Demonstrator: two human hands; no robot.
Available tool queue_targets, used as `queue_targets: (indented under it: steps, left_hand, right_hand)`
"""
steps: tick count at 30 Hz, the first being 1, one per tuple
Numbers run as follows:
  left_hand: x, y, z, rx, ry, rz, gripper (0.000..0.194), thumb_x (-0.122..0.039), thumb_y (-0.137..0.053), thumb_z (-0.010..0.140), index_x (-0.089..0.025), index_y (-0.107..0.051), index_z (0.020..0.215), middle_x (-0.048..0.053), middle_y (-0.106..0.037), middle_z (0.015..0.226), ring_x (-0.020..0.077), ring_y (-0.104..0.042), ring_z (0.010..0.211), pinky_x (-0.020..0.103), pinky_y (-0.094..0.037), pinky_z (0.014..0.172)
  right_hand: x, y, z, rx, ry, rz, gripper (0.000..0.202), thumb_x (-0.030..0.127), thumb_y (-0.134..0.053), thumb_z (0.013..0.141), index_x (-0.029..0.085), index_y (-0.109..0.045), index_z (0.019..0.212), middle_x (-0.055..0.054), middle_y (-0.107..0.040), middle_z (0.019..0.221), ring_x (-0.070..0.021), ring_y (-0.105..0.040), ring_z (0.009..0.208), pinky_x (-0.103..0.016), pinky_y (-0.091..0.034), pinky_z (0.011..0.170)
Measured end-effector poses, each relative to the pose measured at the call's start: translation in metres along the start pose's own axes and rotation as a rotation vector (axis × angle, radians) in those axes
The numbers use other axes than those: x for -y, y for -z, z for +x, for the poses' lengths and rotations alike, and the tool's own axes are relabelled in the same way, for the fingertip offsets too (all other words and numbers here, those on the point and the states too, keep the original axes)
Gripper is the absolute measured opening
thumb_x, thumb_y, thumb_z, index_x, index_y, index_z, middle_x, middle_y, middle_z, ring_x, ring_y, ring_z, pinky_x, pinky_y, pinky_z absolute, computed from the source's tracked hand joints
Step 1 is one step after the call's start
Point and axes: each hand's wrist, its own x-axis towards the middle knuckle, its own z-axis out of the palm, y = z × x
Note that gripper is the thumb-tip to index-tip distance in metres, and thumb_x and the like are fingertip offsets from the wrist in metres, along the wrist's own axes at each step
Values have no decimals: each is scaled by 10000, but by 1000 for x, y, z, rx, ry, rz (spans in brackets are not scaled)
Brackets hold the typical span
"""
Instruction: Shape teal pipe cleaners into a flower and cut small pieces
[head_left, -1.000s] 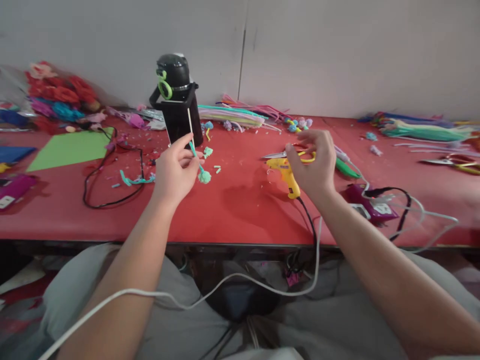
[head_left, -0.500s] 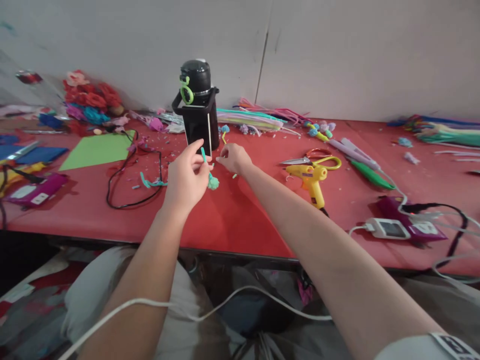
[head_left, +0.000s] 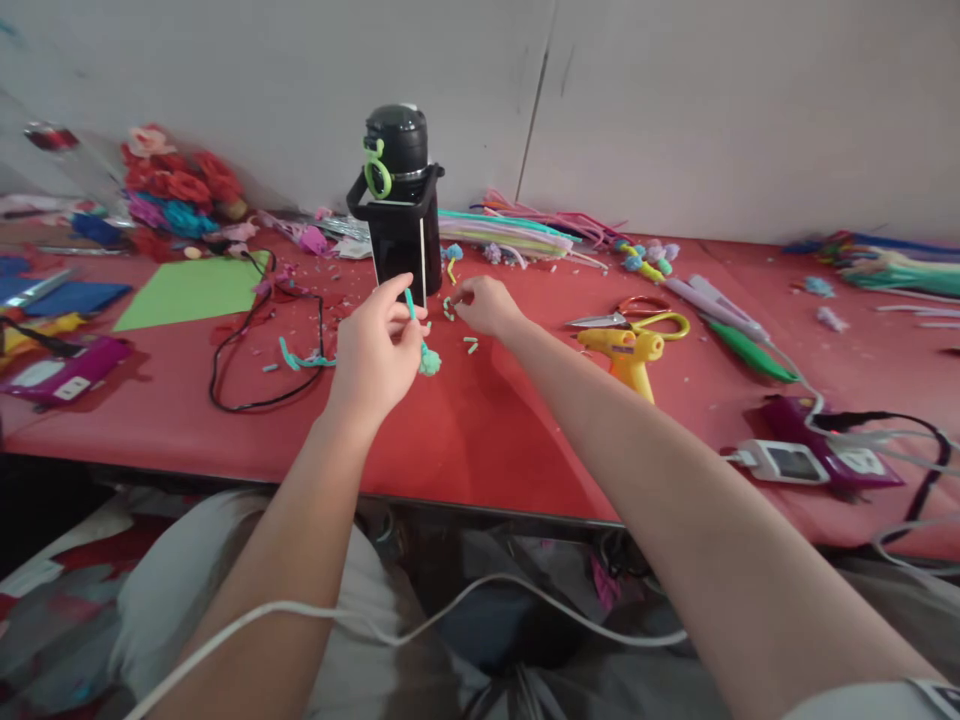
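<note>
My left hand (head_left: 379,345) is closed in a pinch around a teal pipe cleaner (head_left: 410,303), whose upper end sticks up past the fingers. A fluffy mint-green tuft (head_left: 429,361) shows just below that hand, at the stem's lower end. My right hand (head_left: 486,304) is low over the table with thumb and fingers drawn together, beside several short green pieces (head_left: 448,309). Whatever is between its fingertips is too small to make out. Two more green bits (head_left: 471,345) lie on the red tabletop nearer to me.
A black bottle (head_left: 401,140) stands behind a black stand holding a flat panel (head_left: 397,245). Right of my hands lie a yellow glue gun (head_left: 621,350), scissors (head_left: 600,321) and a lilac styling iron (head_left: 716,308). A black cable (head_left: 217,375) loops at left beside green paper (head_left: 191,292).
My right hand has shifted slightly right and away from the left hand, and short green pieces now show beside its fingertips. The left hand keeps its pinch on the pipe cleaner.
</note>
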Motion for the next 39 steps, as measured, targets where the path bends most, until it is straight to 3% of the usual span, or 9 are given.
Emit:
queue_targets:
  steps: [4,8,15,18,22,28,33,39]
  left_hand:
    - [2,-2,0,10,-7,9,533,-24,-536,838,-158,-562,1353,60,-766,1027,150,-769,855,272,-641,818]
    - [5,-1,-1,18,-10,23,538,-25,-537,837,-150,-555,1359,68,-767,1035,156,-771,852,280,-638,828]
    - [2,-5,-2,36,27,10,535,-44,-547,831,-147,-558,1356,83,-762,1043,171,-771,851,296,-633,826]
    - [-1,-11,-3,58,36,-10,531,-45,-556,826,-135,-566,1349,95,-759,1042,177,-770,851,292,-629,810]
    - [-5,-22,-4,78,56,-52,509,-49,-574,829,-149,-583,1328,84,-757,1009,177,-765,838,287,-630,780]
    - [-18,-37,-9,182,125,-241,452,-88,-643,824,-168,-629,1268,45,-759,899,175,-757,790,300,-639,742]
    - [-33,-51,-19,288,121,-345,445,-120,-681,811,-185,-656,1250,41,-755,896,172,-747,782,309,-644,731]
    - [-37,-67,-28,399,128,-460,437,-184,-734,797,-208,-672,1229,51,-763,956,188,-758,855,334,-649,797]
  right_hand:
    - [9,-9,8,35,-48,-29,119,269,-710,840,163,-750,877,-129,-754,1017,-280,-693,997,-396,-540,895]
    - [15,-16,13,43,-59,-16,29,146,-689,816,164,-713,815,-139,-745,1035,-294,-685,1036,-428,-530,924]
    - [12,-3,7,23,-52,186,119,196,-573,952,139,-676,934,-93,-743,907,-187,-700,847,-325,-571,806]
    - [5,12,-10,20,-86,412,94,119,-601,930,139,-683,973,-56,-727,811,-135,-672,707,-278,-576,725]
    - [-3,30,-40,78,-148,762,139,28,-646,870,149,-712,856,6,-663,671,-92,-608,610,-278,-584,758]
    - [-11,54,-96,111,-145,1097,136,138,-824,755,180,-703,801,-8,-736,778,-124,-711,764,-322,-605,871]
    - [-23,68,-142,44,-68,1071,244,347,-872,700,190,-737,829,-29,-757,827,-143,-713,779,-319,-592,816]
    - [-39,68,-179,-119,-82,860,242,417,-788,776,199,-776,880,-38,-761,839,-155,-678,749,-325,-561,760]
